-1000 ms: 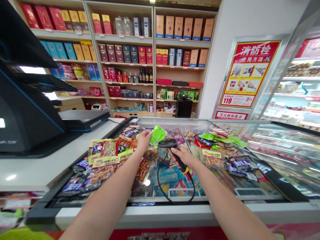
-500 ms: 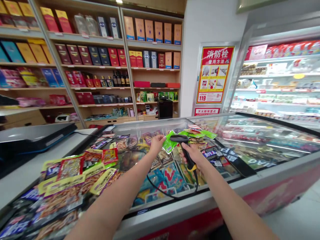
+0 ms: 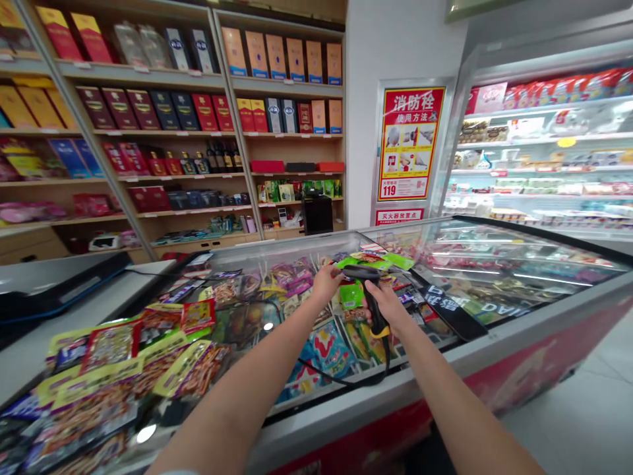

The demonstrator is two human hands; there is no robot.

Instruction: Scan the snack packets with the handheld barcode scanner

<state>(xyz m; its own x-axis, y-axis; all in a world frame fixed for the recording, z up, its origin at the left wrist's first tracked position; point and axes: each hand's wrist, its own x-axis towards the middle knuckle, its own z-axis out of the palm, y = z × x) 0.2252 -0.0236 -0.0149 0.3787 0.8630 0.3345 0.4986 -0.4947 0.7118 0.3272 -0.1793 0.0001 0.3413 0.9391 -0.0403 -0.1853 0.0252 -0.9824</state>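
My right hand is wrapped round the grip of a black barcode scanner with yellow trim at its base. The scanner's head points left, toward my left hand. My left fingers are pinched at the upper edge of a small bright green snack packet, just under the scanner's head; the exact contact is partly hidden. More green packets lie beyond the scanner on the glass top. From the scanner's base a black cable loops down and left.
Many snack packets are heaped on the left of the glass-topped freezer. A dark flat device rests on the counter at left. A black strip crosses the glass at right. Shelves of boxed bottles stand behind.
My view has turned slightly to the right. The left hand has come closer to the scanner, and the green packet has shifted from beside the scanner's head to below it. My right hand keeps its grip.
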